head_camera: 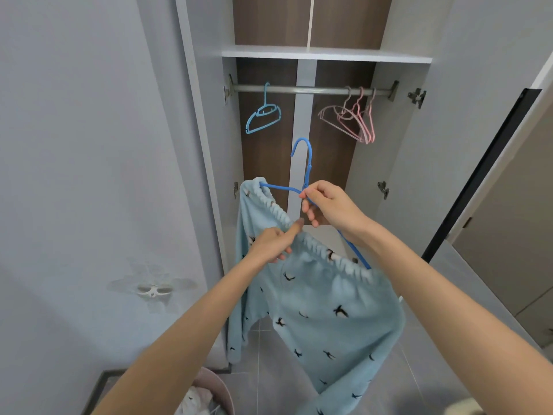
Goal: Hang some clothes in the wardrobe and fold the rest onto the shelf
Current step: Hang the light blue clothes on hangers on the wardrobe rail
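Laundry sits in the pale pink round basket (224, 393) at lower left. Above it I see the left hand (273, 245) pinching the gathered elastic waistband of the pale blue fleece pyjama trousers with black bird print (329, 310), thumb and forefinger closed on the cloth. The trousers hang in the air before the open wardrobe, their waistband stretched over the thin blue plastic hanger (308, 172). The right hand (327, 206) grasps that hanger just below its neck, fingers curled round the slim arm.

To do this well, I would ease the waistband along until both hanger ends carry it evenly. Then I would level the hanger and lift it to the grey metal rail (311, 89), into the gap between the light blue moulded hanger (263, 116) and the cluster of pink hangers (357, 121).

The blue hanger's long axis slants from upper left down to lower right. Its hook points up toward the rail and opens leftward. The trouser legs trail down toward the floor, the nearer one drifting right.
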A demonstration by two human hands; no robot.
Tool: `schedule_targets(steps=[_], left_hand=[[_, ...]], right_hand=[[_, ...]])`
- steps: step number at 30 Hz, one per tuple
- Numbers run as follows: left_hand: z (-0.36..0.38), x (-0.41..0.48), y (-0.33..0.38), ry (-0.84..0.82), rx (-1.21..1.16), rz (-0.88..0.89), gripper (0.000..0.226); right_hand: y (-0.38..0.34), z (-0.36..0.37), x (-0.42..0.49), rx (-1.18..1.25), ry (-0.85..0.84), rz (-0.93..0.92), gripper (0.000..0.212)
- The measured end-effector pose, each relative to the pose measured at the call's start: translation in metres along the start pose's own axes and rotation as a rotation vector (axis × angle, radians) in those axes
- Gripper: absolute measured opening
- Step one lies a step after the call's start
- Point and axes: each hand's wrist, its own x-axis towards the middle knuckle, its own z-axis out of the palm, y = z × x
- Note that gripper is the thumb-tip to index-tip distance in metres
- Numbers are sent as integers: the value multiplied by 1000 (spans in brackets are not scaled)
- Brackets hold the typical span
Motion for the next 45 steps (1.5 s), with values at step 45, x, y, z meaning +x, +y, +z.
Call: schedule_targets(steps=[45], left_hand=[[25, 470, 169, -118, -92, 85, 20]], right_hand=[[90, -221, 471, -41, 259, -32, 19]])
